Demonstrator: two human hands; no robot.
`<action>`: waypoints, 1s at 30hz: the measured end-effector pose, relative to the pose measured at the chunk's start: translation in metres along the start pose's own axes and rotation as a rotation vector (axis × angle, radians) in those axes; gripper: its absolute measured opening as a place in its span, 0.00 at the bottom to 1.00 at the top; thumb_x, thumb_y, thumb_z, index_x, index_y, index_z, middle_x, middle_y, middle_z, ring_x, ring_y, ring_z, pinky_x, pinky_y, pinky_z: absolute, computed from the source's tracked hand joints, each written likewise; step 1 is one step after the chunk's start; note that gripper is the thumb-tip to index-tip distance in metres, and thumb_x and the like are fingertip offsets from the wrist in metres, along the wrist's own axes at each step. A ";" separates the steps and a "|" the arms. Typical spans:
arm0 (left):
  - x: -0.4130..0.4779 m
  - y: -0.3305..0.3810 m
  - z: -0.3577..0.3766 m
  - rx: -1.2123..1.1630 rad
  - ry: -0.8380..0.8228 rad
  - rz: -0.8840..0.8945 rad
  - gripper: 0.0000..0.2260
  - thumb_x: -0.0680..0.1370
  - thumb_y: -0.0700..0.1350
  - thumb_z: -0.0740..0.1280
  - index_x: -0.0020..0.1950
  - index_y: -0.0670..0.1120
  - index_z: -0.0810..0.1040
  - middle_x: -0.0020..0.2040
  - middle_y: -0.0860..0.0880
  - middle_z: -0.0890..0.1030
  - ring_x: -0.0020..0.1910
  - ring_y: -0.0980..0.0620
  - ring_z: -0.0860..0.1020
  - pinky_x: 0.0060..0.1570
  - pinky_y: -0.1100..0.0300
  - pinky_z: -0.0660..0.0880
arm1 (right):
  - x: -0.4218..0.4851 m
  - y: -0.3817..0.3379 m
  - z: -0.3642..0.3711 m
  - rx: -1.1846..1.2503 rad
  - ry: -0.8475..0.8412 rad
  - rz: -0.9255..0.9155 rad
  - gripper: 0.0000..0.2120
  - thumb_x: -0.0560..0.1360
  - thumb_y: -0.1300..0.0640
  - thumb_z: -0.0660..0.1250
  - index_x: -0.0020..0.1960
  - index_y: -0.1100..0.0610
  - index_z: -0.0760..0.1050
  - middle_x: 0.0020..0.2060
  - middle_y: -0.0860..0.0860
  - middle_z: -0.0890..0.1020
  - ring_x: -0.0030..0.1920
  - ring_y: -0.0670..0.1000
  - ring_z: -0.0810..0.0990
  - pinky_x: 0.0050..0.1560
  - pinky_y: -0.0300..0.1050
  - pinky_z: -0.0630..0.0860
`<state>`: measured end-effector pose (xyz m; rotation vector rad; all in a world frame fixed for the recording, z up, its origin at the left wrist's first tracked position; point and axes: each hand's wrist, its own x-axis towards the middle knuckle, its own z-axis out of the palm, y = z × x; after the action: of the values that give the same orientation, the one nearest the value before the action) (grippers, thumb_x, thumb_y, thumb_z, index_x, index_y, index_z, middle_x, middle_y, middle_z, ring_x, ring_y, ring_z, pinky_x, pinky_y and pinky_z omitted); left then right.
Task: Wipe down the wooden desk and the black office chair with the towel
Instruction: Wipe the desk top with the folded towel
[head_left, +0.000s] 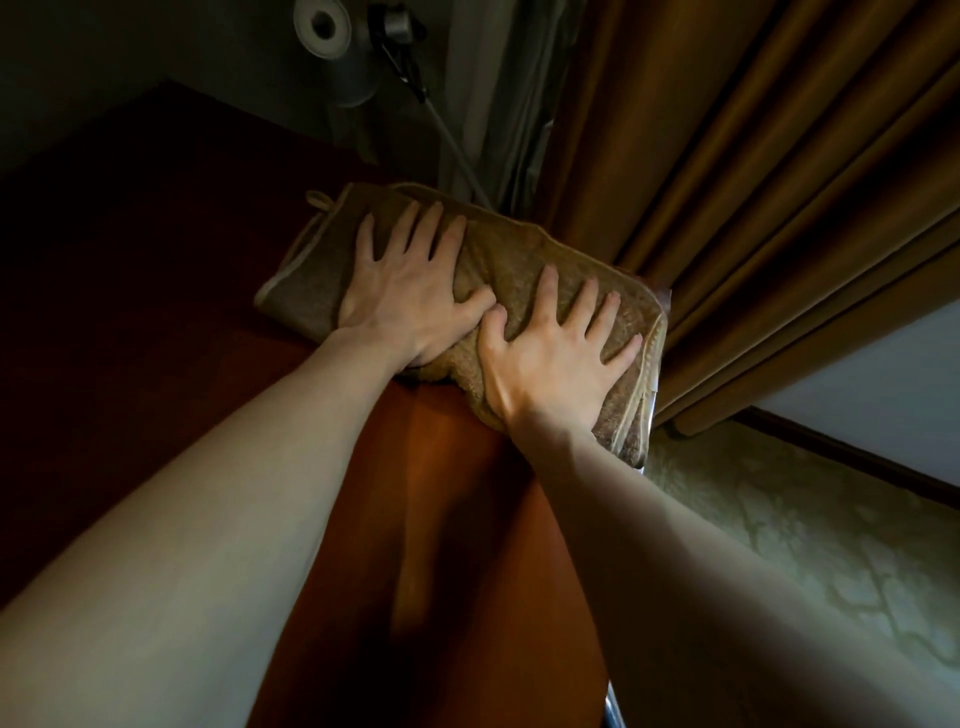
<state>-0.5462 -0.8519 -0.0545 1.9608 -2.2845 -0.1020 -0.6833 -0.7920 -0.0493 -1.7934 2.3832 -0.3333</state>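
Observation:
A folded tan towel (514, 260) lies on the far right corner of the reddish-brown wooden desk (447, 493). My left hand (410, 291) presses flat on the towel's left half with fingers spread. Beside it, my right hand (556, 353) presses flat on the right half, fingers spread toward the desk's right edge. The thumbs of the two hands nearly touch. Part of the towel hangs over the right edge of the desk. The black office chair is not in view.
Heavy brown curtains (753, 182) hang just behind and right of the desk corner. A grey desk lamp (337, 41) with a thin arm stands at the back. Patterned pale carpet (779, 519) shows to the right, below the desk edge.

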 end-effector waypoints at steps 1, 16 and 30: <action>0.002 0.000 0.000 -0.001 0.002 -0.001 0.44 0.71 0.72 0.43 0.84 0.50 0.52 0.84 0.46 0.53 0.83 0.46 0.49 0.78 0.37 0.44 | 0.001 -0.001 0.000 -0.001 0.001 0.000 0.35 0.79 0.34 0.48 0.83 0.45 0.49 0.82 0.56 0.50 0.82 0.58 0.42 0.77 0.70 0.39; 0.007 0.000 0.001 -0.034 0.035 -0.015 0.44 0.71 0.71 0.44 0.83 0.51 0.55 0.84 0.47 0.55 0.83 0.47 0.50 0.79 0.37 0.44 | 0.006 -0.002 0.004 -0.009 0.035 -0.012 0.35 0.79 0.35 0.49 0.83 0.46 0.51 0.82 0.57 0.52 0.82 0.59 0.44 0.76 0.71 0.40; 0.005 0.000 0.001 -0.048 0.061 -0.020 0.42 0.72 0.70 0.46 0.83 0.51 0.57 0.83 0.46 0.56 0.83 0.47 0.51 0.79 0.37 0.45 | 0.007 -0.003 0.003 -0.019 0.010 0.006 0.35 0.79 0.35 0.49 0.83 0.46 0.49 0.82 0.56 0.51 0.82 0.59 0.43 0.76 0.70 0.40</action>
<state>-0.5467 -0.8572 -0.0552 1.9358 -2.2044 -0.0970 -0.6817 -0.7998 -0.0510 -1.7958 2.4061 -0.3212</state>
